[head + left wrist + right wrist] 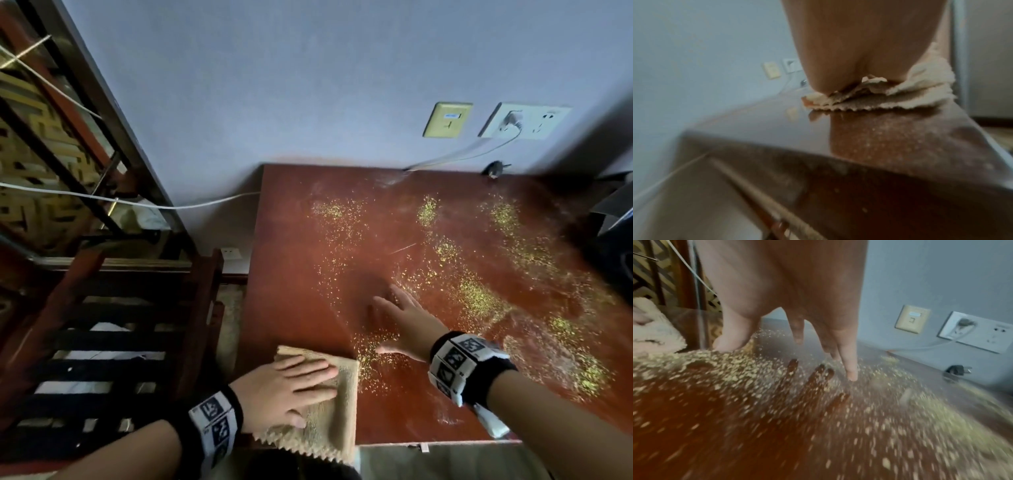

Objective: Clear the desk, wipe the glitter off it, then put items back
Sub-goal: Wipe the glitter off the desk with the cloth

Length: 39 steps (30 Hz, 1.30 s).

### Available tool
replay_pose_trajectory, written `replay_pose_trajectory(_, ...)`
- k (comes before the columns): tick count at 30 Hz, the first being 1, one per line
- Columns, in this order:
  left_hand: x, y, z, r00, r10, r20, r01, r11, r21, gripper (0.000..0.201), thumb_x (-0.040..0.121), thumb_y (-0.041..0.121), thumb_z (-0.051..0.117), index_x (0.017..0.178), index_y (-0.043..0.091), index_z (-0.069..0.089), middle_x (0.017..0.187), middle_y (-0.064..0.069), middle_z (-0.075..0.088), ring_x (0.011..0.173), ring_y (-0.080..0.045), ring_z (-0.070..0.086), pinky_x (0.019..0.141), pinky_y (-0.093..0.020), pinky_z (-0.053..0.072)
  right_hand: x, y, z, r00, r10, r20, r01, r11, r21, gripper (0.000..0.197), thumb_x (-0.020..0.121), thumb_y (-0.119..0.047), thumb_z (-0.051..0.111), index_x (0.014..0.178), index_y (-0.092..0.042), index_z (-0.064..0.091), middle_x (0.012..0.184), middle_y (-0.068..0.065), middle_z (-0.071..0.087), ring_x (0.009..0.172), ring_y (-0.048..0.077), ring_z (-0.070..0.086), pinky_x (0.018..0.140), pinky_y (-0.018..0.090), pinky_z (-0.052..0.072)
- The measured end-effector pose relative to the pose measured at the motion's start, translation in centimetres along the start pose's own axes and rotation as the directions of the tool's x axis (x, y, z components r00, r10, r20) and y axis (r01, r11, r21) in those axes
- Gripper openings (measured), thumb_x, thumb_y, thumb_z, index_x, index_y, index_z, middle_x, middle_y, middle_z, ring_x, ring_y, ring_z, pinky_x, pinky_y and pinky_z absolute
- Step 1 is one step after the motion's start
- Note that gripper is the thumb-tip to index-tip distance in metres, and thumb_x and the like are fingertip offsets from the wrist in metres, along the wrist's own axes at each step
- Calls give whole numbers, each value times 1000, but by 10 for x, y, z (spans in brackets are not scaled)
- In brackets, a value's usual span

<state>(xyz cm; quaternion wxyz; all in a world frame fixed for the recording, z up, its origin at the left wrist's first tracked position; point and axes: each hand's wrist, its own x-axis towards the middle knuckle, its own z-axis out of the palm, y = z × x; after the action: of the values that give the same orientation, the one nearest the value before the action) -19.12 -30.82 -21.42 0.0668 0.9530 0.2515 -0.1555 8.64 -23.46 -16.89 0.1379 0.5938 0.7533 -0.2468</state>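
Blue-grey wall [308, 85] fills the 12 o'clock half of the head view. Against it stands a red-brown desk [301, 240], glossy top, occupying the centre and the 3 to 5 o'clock part. Dark slatted wooden furniture [113, 342] sits beside the desk at 8 to 9 o'clock (what kind it is I cannot tell).

Gold-green glitter [479, 298] is scattered over most of the desk, thickest in patches from 1 to 4 o'clock, thinner toward the desk's left edge. A strip near that left edge carries almost none.

Beige cloth [329, 411], folded, zigzag-cut edges, lies on the desk's near left corner at 6 o'clock, partly overhanging the near edge.

Left hand [284, 387] lies flat on the cloth, fingers straight and together, pressing it down; no curl round the fabric visible. The left wrist view shows the palm on the layered folds.

Right hand [404, 322] is spread, fingers straight and apart, low over the glittered surface at centre. The right wrist view shows the thumb tip and at least one fingertip at the surface (blur hides true contact); it holds nothing.

On the wall at 1 o'clock: white socket plate [527, 120] with a plug and a white cable [455, 156] running down behind the desk; yellowed plate [447, 120] just left of it. A small dark plug [494, 168] lies at the desk's far edge.
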Motion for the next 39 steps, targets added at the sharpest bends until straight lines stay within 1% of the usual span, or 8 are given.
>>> replay_pose_trajectory(3, 12, -48, -17, 938, -342, -50, 338, 939, -67, 69, 85, 57, 20, 143, 22, 36, 149, -4, 38, 137, -17, 26, 105, -39, 42, 6, -12, -14, 976, -205, -79, 196, 974, -111, 78, 84, -50, 58, 148, -29, 18, 159, -3, -2, 144, 21, 14, 114, 37, 24)
replay_pose_trajectory(6, 36, -74, -26, 811, -584, 37, 578, 790, -203, 91, 70, 59, -9, 151, 19, 0, 154, -7, -15, 137, -22, -19, 121, -41, 8, 10, -30, -9, 873, -470, -129, 455, 881, -128, 56, 94, -39, 45, 145, -21, 31, 158, -2, 13, 143, 17, 21, 109, 25, 12)
replay_pose_trajectory(11, 70, -15, -21, 941, -338, -2, 330, 921, -208, 59, 79, 53, 28, 127, 23, 43, 126, 2, 63, 123, -16, 54, 111, -38, 25, 28, -41, 0, 780, -606, -159, 599, 795, -90, 48, 80, -7, 66, 127, -6, 57, 137, 10, 52, 122, 24, 55, 97, 29, 44)
replay_pose_trajectory(21, 51, -75, -36, 906, -387, -174, 317, 890, -327, 58, 61, 73, 60, 102, 33, 51, 122, 10, 47, 115, -7, 40, 94, -23, 47, 48, -13, -12, 765, -643, -40, 634, 762, -131, 65, 53, -18, 86, 115, -20, 68, 123, -8, 64, 111, 4, 61, 86, 16, 52)
replay_pose_trajectory(25, 49, -70, -45, 853, -467, -232, 374, 858, -352, 48, 60, 72, 52, 78, 30, 37, 92, 13, 51, 91, -4, 40, 91, -23, 31, 64, -37, 5, 673, -738, -46, 725, 671, -155, 58, 82, -29, 62, 136, -15, 47, 144, 6, 45, 132, 17, 43, 86, 25, 55)
replay_pose_trajectory(31, 28, -109, -52, 859, -465, -214, 388, 864, -320, 45, 64, 67, 59, 79, 31, 37, 81, 13, 52, 78, -2, 36, 76, -22, 32, 74, -55, -6, 816, -576, -48, 536, 786, -308, 72, 37, -52, 88, 106, -36, 71, 115, -5, 68, 103, 14, 67, 75, 22, 55)
replay_pose_trajectory(36, 21, -119, -41, 924, -382, 29, 372, 876, -307, 65, 70, 78, 32, 117, 37, 50, 125, 15, 49, 119, -3, 45, 92, -18, 47, 118, 36, -48, 980, -43, -193, 51, 998, 32, 68, 91, -11, 54, 149, -15, 18, 159, 6, 8, 146, 21, 10, 118, 37, 21)
replay_pose_trajectory(39, 27, -109, -31, 970, -239, 51, 242, 914, -325, 78, 77, 75, 35, 142, 31, 34, 157, 10, 16, 144, -6, 3, 115, -36, 19, 147, 36, -56, 987, 61, -148, -47, 994, 95, 68, 95, -7, 41, 151, -16, 5, 158, 7, -7, 146, 26, -5, 118, 48, 9)
